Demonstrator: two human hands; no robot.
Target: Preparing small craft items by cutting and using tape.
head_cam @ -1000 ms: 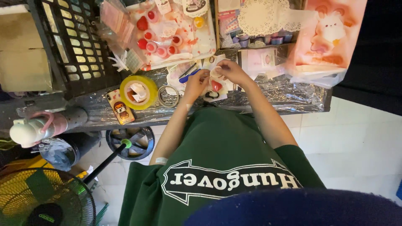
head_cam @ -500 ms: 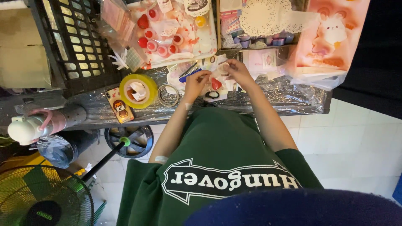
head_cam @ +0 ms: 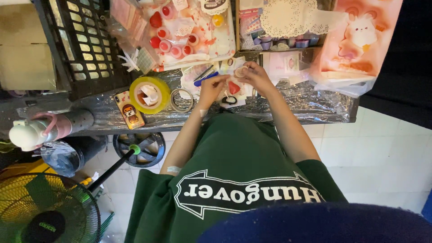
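A small round pale piece (head_cam: 241, 71) is sitting pinched in the fingers of the right hand (head_cam: 257, 77), above the counter (head_cam: 310, 105). The left hand (head_cam: 211, 87) is pressing its closed fingers just beside it; what they grip cannot be told. A red heart piece (head_cam: 234, 87) is lying below, a yellow tape roll (head_cam: 149, 94) well left.

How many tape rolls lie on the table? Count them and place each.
2: a yellow tape roll left of the left hand, and a thin clear tape roll between them. Clutter may hide others.
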